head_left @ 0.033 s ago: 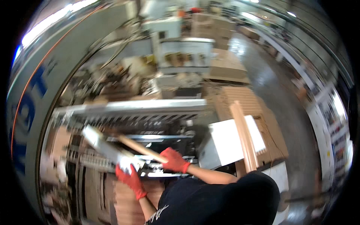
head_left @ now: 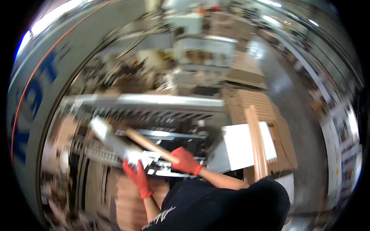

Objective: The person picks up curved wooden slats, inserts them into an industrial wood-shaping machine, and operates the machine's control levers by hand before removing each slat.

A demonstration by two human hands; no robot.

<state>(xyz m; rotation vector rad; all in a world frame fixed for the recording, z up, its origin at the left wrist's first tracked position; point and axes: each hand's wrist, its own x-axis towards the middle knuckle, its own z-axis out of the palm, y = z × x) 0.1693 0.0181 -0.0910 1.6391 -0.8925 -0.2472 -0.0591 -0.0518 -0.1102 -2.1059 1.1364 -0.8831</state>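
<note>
My right hand (head_left: 185, 161), in a red glove, is closed round the near end of a light wooden strip (head_left: 152, 145). That strip slants away to the far left over the dark machine bed (head_left: 181, 145). To its left my left hand (head_left: 138, 178), also red-gloved, has thumb and fingers about the near end of a long, pale, whitish piece (head_left: 110, 138). The piece runs roughly alongside the strip, pointing to the far left. Motion blur hides its exact kind and how the fingertips meet it.
A pale metal rail (head_left: 154, 101) crosses behind the machine bed. On the right, long wooden strips (head_left: 256, 142) lie over a white-topped box (head_left: 237, 144), beside cardboard (head_left: 283, 134). A large grey machine panel (head_left: 36, 88) rises at the left. Stacked cardboard (head_left: 135, 208) lies below my left hand.
The whole view has shifted a little, so the scene sits farther right and slightly higher. Both hands keep their hold on the same pieces.
</note>
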